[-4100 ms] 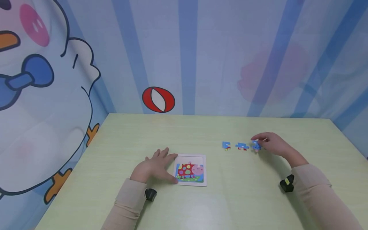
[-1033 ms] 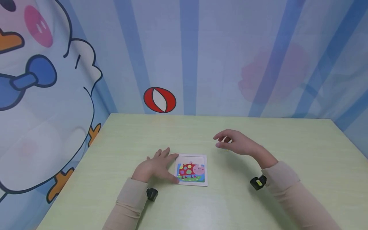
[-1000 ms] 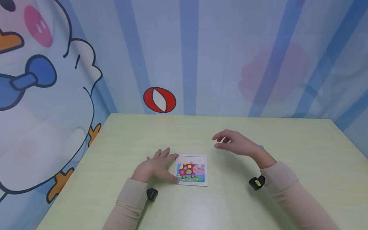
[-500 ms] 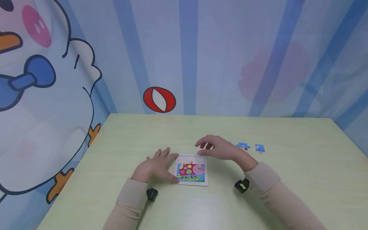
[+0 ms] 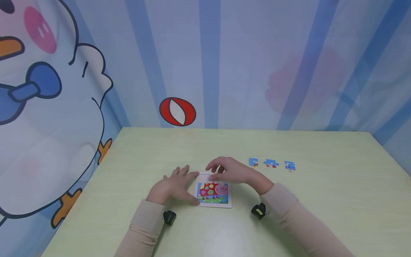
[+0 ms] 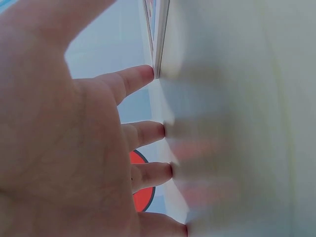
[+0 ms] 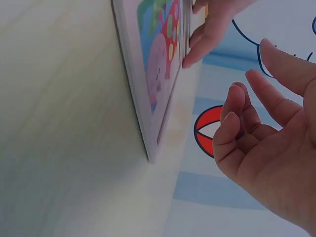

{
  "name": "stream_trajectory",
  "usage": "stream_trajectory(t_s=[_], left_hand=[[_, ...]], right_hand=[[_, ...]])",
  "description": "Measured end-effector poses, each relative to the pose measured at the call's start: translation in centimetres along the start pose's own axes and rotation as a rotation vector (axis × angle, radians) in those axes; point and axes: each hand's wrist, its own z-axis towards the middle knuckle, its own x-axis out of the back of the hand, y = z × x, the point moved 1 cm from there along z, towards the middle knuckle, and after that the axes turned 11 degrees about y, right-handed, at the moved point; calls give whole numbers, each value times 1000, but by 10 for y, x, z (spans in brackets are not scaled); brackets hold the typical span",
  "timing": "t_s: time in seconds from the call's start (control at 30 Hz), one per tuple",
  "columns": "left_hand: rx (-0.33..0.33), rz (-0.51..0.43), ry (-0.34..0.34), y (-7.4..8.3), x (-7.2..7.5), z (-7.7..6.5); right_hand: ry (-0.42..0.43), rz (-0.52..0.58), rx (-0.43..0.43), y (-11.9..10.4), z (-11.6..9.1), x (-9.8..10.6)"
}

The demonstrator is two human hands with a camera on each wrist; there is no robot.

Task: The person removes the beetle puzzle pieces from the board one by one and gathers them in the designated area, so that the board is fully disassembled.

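Note:
A white-framed jigsaw tray (image 5: 213, 205) lies on the table, its lower part filled with a pink pig in a spotted red outfit. The strip along its top is bare white. My left hand (image 5: 170, 185) rests at the tray's left side, fingers spread, thumb and forefinger touching its corners. Over the tray's upper edge hovers my right hand (image 5: 236, 170); in the right wrist view its fingers are loosely bent with nothing between them. Three blue jigsaw pieces lie in a row to the right: a left piece (image 5: 253, 162), a middle piece (image 5: 271, 163) and a right piece (image 5: 290, 165).
The pale wooden table (image 5: 154, 146) ends at a striped blue cloth backdrop (image 5: 237, 71) printed with a red ball and a large cartoon bird. A small black camera sits on each wrist.
My right hand has left the rightmost jigsaw piece, passed leftward over the others, and now hovers above the tray. That piece lies slightly lower and farther right. My left hand has stayed put.

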Motion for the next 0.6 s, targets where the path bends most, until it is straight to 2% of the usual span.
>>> stream_trajectory(t_s=[0.4,0.6], left_hand=[[-2,20,8,-7,-7,4],[-10,15,-10,-2,-1,0]], right_hand=[[-24,-5,-69,1,8,-22],[-41,3,-87,3,9,-28]])
